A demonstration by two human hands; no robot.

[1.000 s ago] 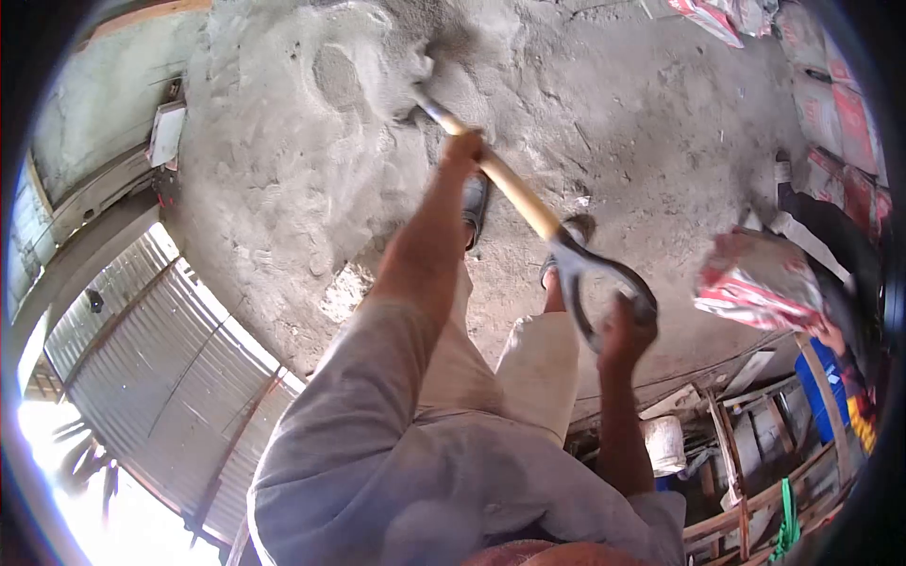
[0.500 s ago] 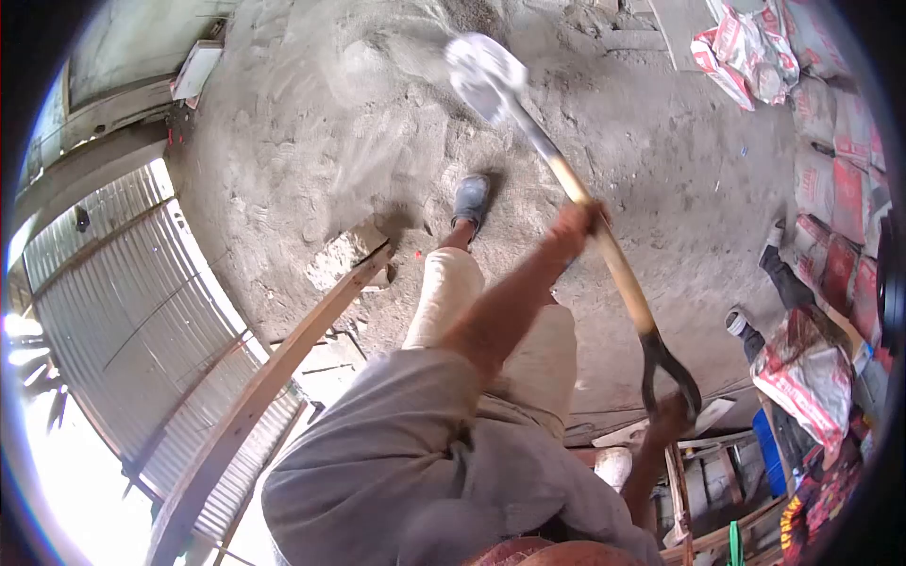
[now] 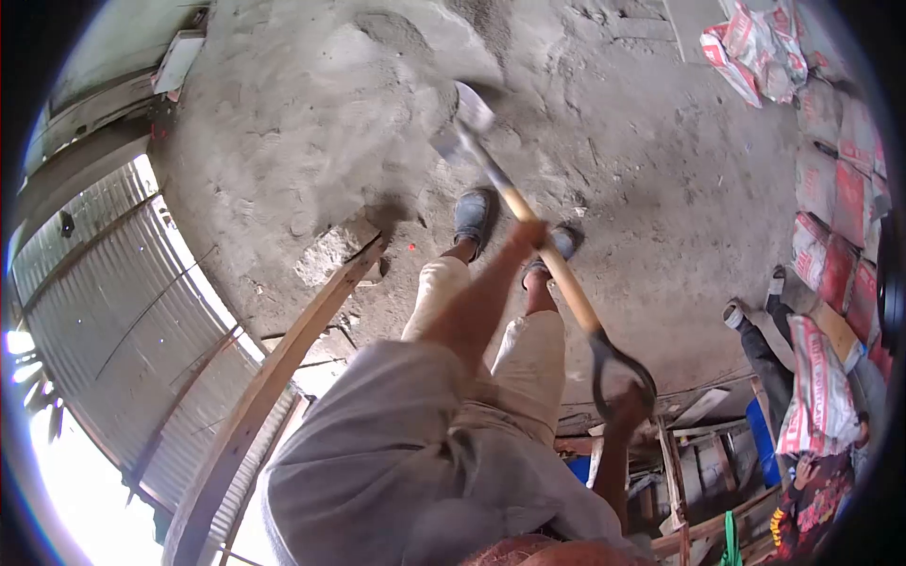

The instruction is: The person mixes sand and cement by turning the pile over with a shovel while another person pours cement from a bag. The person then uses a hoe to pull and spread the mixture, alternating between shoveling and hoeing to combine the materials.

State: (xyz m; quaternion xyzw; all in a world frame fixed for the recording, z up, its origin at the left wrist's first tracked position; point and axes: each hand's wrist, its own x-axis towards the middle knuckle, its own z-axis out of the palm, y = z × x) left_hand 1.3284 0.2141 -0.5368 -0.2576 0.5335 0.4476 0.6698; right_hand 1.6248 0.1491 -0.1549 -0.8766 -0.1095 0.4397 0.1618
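A shovel (image 3: 572, 288) with a wooden shaft reaches from my body toward the sandy floor in front. My left hand (image 3: 528, 237) is wrapped round the middle of its shaft. Farther back, my right hand (image 3: 627, 407) grips the black D-shaped handle (image 3: 601, 354). The metal blade (image 3: 475, 111), slightly blurred, is close over the grey, powdery ground (image 3: 321, 132). Just behind the blade are my shoes, the left shoe (image 3: 473, 215) and the right shoe (image 3: 563, 242), the latter partly behind the shaft.
A wooden post (image 3: 283, 368) slants up on the left, beside a rough block (image 3: 330, 253). Red and white sacks (image 3: 835, 193) line the right side, with crumpled sacks (image 3: 755, 52) farther off. At lower right a person in dark trousers (image 3: 763, 354) holds a cement bag (image 3: 819, 396).
The shovel has swung down and left, its blade now nearer my feet. Both hands have shifted left with it. My right shoe has come into view, and the other person's bag has turned more upright.
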